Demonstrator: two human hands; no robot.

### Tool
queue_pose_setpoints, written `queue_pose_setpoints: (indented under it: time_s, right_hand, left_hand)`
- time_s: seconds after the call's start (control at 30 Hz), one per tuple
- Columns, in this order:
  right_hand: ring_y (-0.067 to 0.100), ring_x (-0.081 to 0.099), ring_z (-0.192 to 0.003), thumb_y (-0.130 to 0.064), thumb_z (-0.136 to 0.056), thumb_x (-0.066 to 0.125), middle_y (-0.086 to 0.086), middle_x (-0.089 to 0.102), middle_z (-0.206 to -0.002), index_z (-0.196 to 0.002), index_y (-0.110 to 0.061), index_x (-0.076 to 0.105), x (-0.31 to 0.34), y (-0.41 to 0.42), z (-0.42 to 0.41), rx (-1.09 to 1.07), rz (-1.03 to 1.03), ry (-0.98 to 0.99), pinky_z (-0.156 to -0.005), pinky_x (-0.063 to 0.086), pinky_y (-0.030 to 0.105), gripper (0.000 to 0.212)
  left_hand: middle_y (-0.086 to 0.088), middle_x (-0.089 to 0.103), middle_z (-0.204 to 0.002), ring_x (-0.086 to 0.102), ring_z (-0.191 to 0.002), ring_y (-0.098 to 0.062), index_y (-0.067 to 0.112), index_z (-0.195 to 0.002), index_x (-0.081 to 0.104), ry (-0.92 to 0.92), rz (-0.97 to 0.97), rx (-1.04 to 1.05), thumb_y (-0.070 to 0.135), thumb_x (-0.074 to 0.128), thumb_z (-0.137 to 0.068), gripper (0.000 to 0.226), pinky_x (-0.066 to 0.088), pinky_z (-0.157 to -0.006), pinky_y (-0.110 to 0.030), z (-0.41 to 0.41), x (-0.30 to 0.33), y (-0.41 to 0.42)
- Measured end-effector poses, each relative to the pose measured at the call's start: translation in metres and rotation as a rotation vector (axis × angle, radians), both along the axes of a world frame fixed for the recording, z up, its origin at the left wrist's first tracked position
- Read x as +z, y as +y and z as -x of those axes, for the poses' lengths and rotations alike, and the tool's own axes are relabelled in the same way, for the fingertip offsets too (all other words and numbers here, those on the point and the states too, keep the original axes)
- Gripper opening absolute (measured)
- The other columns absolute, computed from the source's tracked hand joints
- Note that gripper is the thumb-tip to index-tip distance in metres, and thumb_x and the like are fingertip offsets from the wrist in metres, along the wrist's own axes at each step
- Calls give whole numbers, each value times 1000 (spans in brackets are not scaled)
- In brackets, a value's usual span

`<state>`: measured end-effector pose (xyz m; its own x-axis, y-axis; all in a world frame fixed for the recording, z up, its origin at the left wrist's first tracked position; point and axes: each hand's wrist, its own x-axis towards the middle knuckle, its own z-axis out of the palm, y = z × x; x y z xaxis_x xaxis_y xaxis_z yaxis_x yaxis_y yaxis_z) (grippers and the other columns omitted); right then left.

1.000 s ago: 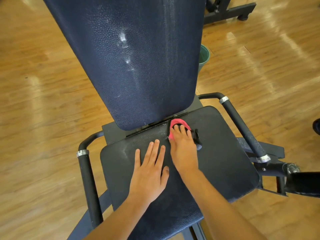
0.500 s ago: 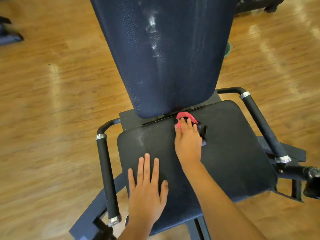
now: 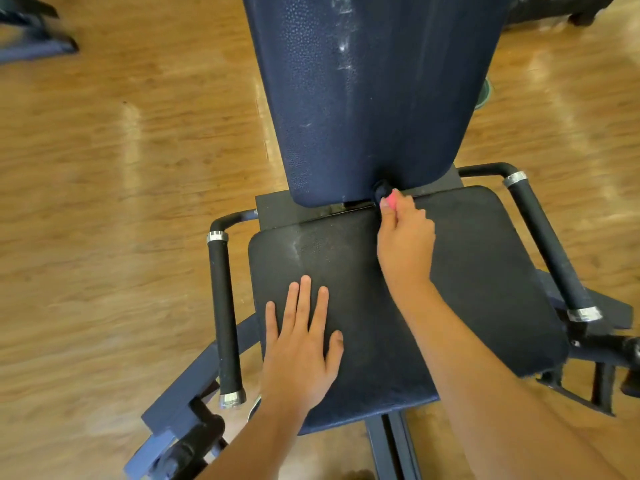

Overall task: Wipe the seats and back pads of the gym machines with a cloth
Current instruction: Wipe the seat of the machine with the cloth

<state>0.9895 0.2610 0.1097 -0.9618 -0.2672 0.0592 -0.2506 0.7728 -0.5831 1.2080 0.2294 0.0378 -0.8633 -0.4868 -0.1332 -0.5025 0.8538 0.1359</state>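
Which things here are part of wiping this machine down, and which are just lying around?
Job: cloth gripped by the right hand; seat under the flat left hand; back pad.
Lying about: green bucket; other machine's base.

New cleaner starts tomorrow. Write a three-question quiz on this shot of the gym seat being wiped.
1. True or false: the left hand lies flat on the seat.
2. What does the right hand grip? A) a spray bottle B) a pink and black cloth C) the side handle
3. Fill in: the cloth is at the gap between the seat and the ____.

Key
1. True; its fingers are straight.
2. B
3. back pad, which shows white streaks.
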Motion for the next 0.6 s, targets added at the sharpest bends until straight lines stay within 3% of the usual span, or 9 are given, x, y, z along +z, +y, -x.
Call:
queue_pose_setpoints:
  time_s: [0.1,0.23,0.3,0.37,0.43,0.47,0.53,0.6]
  right_hand:
    - [31,56,-100,-11,-92,56,11,61,-107,-115,-6,63,-26,-8,-43,325,-275,105,-86,47,46,24]
    - [34,59,-109,-14,-96,57,14,65,-119,-122,-4,63,-19,1,-58,457,-193,77,-95,47,45,29]
    - [31,56,-117,-22,-103,45,9,63,-127,-131,-12,60,-6,11,-47,486,-105,-44,-98,43,41,33]
    - [27,63,-98,-26,-103,42,5,72,-102,-109,-22,71,3,19,-28,338,92,-191,-87,49,40,29]
    - [26,64,-81,-26,-97,48,4,69,-78,-78,-22,69,11,27,2,4,299,-247,-77,52,42,28]
    - [23,64,-79,-27,-96,50,4,68,-76,-73,-21,66,15,32,18,-154,383,-250,-77,53,43,28]
    - [18,61,-81,-29,-98,50,-2,64,-75,-78,-21,64,23,45,44,-357,467,-207,-76,51,36,27]
    - [18,58,-81,-29,-101,47,-2,59,-76,-88,-14,66,25,56,60,-334,387,-98,-70,41,27,28]
  left_hand:
    - [-9,11,-172,5,-159,-26,18,-162,24,17,3,-5,49,32,-103,67,10,-124,-56,0,0,-1]
    - [-9,13,-171,7,-159,-26,18,-162,28,17,0,-5,49,31,-103,67,11,-123,-57,0,1,0]
    - [-9,14,-171,7,-159,-26,18,-161,29,20,3,0,49,31,-103,66,11,-123,-57,1,2,0]
    - [-9,13,-171,7,-159,-26,18,-162,28,17,9,2,49,31,-103,66,10,-124,-56,0,2,0]
    - [-9,11,-172,5,-159,-25,19,-162,26,15,4,5,50,29,-104,66,9,-124,-56,0,1,0]
    - [-8,11,-172,4,-159,-25,19,-162,25,16,2,6,50,29,-104,66,8,-124,-56,-1,1,0]
    - [-8,10,-172,4,-159,-25,20,-163,24,13,-3,5,51,28,-104,66,8,-124,-56,-1,0,0]
    - [-7,10,-172,4,-159,-26,20,-163,24,12,-5,7,51,27,-104,66,8,-125,-55,0,0,-1]
